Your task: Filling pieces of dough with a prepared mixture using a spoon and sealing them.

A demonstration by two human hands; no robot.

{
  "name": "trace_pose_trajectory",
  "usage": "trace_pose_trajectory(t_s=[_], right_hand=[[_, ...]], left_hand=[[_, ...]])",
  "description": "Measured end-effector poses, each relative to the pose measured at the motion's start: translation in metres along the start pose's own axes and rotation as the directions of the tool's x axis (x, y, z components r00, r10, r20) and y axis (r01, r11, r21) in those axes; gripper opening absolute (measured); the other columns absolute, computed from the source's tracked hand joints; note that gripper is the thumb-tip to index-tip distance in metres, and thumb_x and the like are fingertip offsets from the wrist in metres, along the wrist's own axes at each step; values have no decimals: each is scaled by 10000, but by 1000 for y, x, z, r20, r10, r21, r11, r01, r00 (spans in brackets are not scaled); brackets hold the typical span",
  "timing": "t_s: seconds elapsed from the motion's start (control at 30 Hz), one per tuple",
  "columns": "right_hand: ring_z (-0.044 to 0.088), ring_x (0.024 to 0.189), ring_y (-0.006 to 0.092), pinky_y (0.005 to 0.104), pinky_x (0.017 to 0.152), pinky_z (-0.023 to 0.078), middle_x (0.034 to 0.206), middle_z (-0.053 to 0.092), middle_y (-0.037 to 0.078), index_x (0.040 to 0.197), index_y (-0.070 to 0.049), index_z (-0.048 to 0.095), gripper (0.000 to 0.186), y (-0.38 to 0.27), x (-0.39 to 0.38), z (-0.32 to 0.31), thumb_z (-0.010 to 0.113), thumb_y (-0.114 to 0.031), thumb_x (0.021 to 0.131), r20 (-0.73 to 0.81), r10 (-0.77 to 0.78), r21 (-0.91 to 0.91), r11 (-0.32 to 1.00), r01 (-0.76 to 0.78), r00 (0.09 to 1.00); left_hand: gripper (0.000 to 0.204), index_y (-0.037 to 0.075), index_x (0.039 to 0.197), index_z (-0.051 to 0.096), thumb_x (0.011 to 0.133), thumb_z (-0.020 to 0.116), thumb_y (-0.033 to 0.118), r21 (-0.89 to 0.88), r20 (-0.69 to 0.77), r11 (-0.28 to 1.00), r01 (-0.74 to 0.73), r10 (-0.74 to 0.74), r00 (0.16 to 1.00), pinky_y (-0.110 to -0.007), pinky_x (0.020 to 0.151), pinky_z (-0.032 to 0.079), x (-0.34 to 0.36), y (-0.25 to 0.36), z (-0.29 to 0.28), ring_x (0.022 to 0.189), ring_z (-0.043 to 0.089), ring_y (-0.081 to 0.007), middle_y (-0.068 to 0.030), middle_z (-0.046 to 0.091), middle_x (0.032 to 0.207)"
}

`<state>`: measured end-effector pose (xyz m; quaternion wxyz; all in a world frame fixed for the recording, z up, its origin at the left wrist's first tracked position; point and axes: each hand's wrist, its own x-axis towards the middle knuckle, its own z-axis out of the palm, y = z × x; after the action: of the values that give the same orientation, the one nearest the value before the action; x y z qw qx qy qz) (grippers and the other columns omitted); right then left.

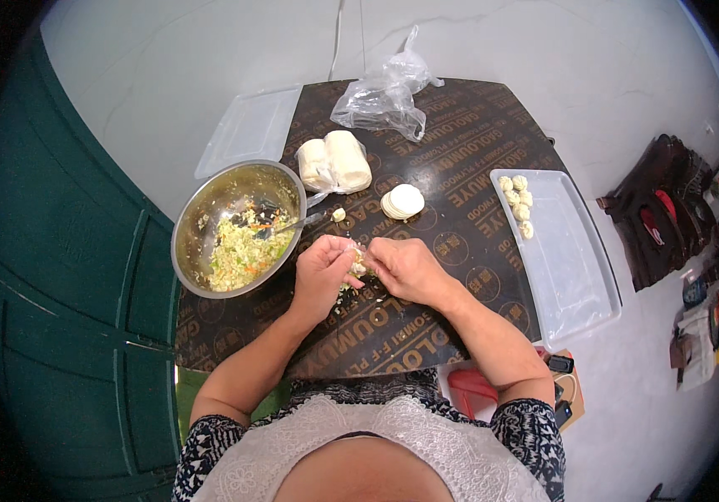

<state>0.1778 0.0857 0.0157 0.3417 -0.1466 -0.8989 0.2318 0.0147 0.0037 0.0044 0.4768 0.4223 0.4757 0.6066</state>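
Over the middle of the dark table, my left hand point(324, 272) and my right hand point(410, 269) come together around a small filled dumpling point(358, 266). The fingers of both are closed on its pale wrapper, and they partly hide it. Bits of filling lie on the table below. To the left stands a steel bowl point(182, 243) of chopped yellow-green filling point(246, 249) with orange shreds. A spoon point(303, 222) rests in it, its handle over the rim toward my left hand. Beyond my hands sits a short stack of round wrappers point(403, 201).
Bagged wrapper stacks point(336, 161) lie behind the bowl, beside a small dough piece point(338, 215). A crumpled plastic bag point(386, 96) is at the far edge. On the right, a translucent tray point(573, 268) holds several finished dumplings point(517, 201). Another translucent tray or lid point(251, 130) lies far left.
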Motion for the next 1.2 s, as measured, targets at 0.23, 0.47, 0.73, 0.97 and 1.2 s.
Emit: trace_pose_trajectory(t_s=[0.23,0.47,0.73,0.97,1.2], right_hand=[[616,698,346,424,585,482,733,586,141,874,-38,510,153,-1,0,-3,623,-135,839,69,-25,-74,997,30,997],[615,726,370,435,609,475,781,606,175,879,-24,507,170,3,1,-5,616,-154,865,47,35,68,997,-38,998],[610,681,367,430,573,471,734,594,169,853,-24,509,119,7,-2,7,601,-97,864,-71,140,135,982,-129,988],[608,667,359,419,564,469,721,592,160,855,-19,498,132,6,-1,7,603,-99,864,-73,56,139,989,-46,996],[612,670,354,392,566,482,743,603,157,855,-21,529,111,1,-1,3,630,-60,828,-8,85,38,996,-85,996]], left_hand=[[82,-22,936,603,924,544,33,183,5,983,-29,29,1000,-237,593,562,0,-7,-1,738,622,-81,-51,657,850],[124,-22,1031,556,925,538,40,220,-11,974,-60,64,998,-244,603,567,1,-3,1,782,625,-98,-72,634,932],[174,-26,1066,520,941,519,94,-254,50,962,99,-89,995,-315,643,599,-1,4,2,796,666,-203,-135,626,986],[190,-39,1065,538,946,526,109,-177,24,983,52,-48,999,-305,644,598,1,-1,-5,756,672,-206,-149,640,925],[193,-63,1075,587,940,532,65,42,-21,999,1,0,1000,-282,645,581,-1,-5,0,740,653,-163,-116,648,924]])
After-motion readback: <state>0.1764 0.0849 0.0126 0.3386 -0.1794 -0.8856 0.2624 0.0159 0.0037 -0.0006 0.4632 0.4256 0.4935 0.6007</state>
